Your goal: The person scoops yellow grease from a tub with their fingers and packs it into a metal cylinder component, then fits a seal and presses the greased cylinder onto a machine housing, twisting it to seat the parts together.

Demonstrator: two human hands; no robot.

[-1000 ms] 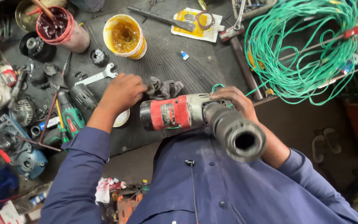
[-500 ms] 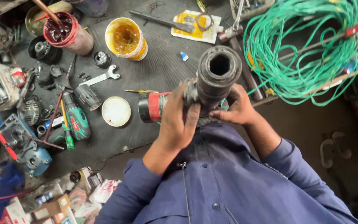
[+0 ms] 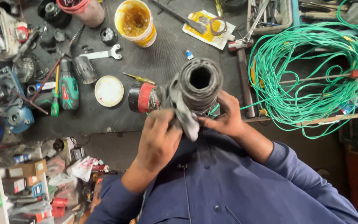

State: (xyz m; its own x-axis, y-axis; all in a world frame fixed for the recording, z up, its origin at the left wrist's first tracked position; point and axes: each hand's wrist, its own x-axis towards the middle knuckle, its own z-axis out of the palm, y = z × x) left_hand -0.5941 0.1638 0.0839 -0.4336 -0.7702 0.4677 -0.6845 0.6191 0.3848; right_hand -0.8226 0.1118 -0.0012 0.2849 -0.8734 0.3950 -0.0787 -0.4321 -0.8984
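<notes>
Clearly a wiping grip: left hand (image 3: 159, 139) pressing a grey, grimy rag (image 3: 186, 118) against the side of a black, ribbed cylindrical tool nose (image 3: 199, 85), fingers closed over the cloth. Right hand (image 3: 227, 117) clamped under the same nose from the other side, propping it upright with the hollow mouth facing the camera. Behind the left hand, the red-and-black motor body (image 3: 143, 97) of the tool, lying low toward the dark rubber-matted desk (image 3: 154, 62). Just beyond the left hand, a round white lid (image 3: 109, 91) and a small yellow-handled screwdriver (image 3: 139, 78); farther off, a yellow tub of grease (image 3: 136, 21) and a flat steel spanner (image 3: 101, 53). Past the right hand, a loose coil of green wire (image 3: 307, 79). Best done, probably, by keeping the right-hand clamp steady, turning the nose slowly, and working the rag into the ribs instead of skimming over them.
</notes>
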